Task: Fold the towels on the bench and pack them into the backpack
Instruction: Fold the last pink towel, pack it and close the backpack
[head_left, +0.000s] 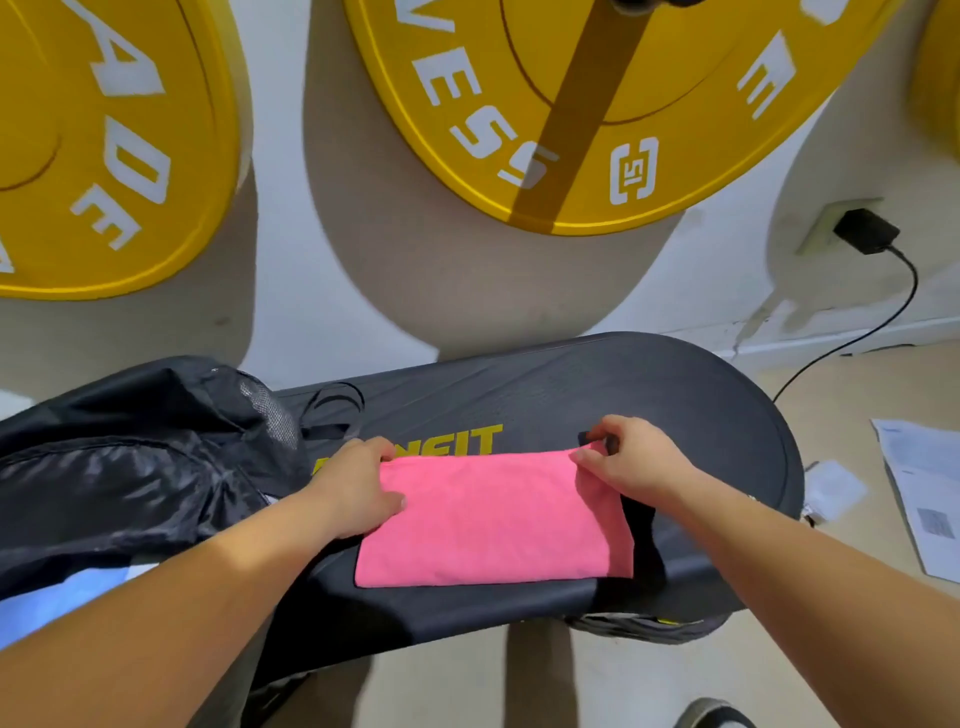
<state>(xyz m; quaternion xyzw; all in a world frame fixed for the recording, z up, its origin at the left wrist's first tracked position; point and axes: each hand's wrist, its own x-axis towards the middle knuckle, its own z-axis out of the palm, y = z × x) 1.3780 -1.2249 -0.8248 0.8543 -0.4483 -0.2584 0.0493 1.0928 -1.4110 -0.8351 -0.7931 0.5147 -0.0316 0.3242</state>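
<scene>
A pink towel lies folded flat on the black bench. My left hand pinches the towel's far left corner, thumb on top. My right hand pinches the far right corner. A dark towel lies under the pink one and shows along its right edge. The black backpack sits on the bench's left end, touching my left wrist. Something light blue shows at the backpack's near side.
Yellow weight plates hang on the wall behind the bench. A black charger sits in a wall socket, its cable running down to the floor. Papers lie on the floor to the right. A shoe is at the bottom edge.
</scene>
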